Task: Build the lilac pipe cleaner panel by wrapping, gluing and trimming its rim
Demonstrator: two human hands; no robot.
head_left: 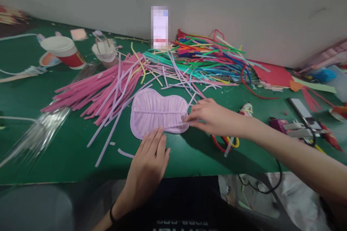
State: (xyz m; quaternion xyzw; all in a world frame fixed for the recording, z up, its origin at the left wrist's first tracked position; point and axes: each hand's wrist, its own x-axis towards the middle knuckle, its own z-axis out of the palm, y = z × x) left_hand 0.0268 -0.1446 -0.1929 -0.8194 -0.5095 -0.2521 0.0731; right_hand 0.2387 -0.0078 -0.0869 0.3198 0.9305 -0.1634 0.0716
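Note:
A flat lilac leaf-shaped piece (pixel 157 113), ribbed with thin lilac strips, lies on the green table (pixel 67 155). My left hand (pixel 150 160) rests flat with fingers stretched out, fingertips pressing the piece's near edge. My right hand (pixel 213 117) reaches in from the right and pinches a thin lilac strip (pixel 177 125) at the piece's right edge.
A heap of pink and lilac strips (pixel 100 90) lies to the left, and a multicoloured strip pile (pixel 206 57) at the back. A red paper cup (pixel 65 51) lies at far left. Scissors (pixel 226 140), a glue gun (pixel 294 128) and red paper (pixel 273 74) sit to the right.

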